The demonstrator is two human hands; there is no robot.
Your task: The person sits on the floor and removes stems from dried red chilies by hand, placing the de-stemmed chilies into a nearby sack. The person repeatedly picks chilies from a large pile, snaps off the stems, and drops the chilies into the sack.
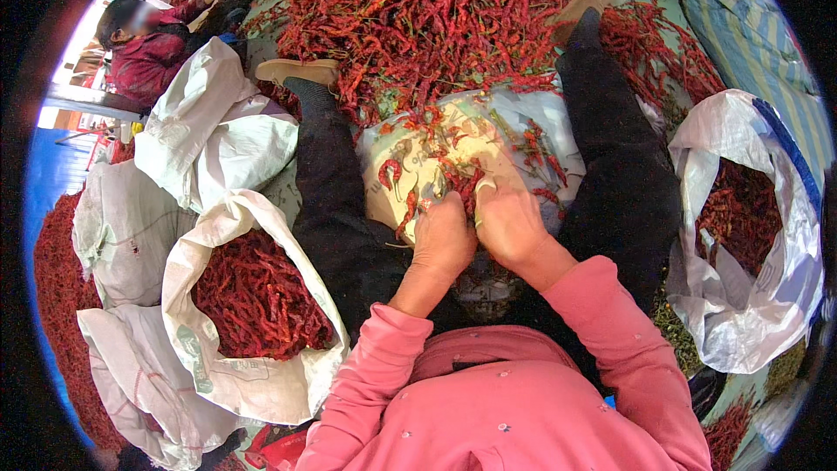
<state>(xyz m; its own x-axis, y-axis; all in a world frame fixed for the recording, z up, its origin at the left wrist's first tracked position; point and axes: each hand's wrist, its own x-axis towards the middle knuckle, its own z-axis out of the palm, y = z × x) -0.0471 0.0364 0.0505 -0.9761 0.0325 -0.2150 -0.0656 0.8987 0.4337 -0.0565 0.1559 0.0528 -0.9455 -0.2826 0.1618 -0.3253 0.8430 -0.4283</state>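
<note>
My left hand (443, 235) and my right hand (507, 222) meet over a pale yellow printed sheet (392, 141) between my outstretched legs. Both are closed, knuckles almost touching. Dried red chili peppers (462, 180) stick out between them, pinched at my right thumb and forefinger. Something small and greyish shows at my left fingertips; what it is stays unclear. A single curled chili (390, 174) lies on the sheet left of my hands. Stems and loose chilies (534, 144) are scattered to the right, on clear plastic.
A large heap of dried chilies (418, 17) spreads beyond my feet. Open white sacks of chilies stand at my left (183, 296) and right (741, 331). More white sacks (209, 122) lie at the left. Another person (144, 61) sits at the far left. A striped tarp (741, 35) lies far right.
</note>
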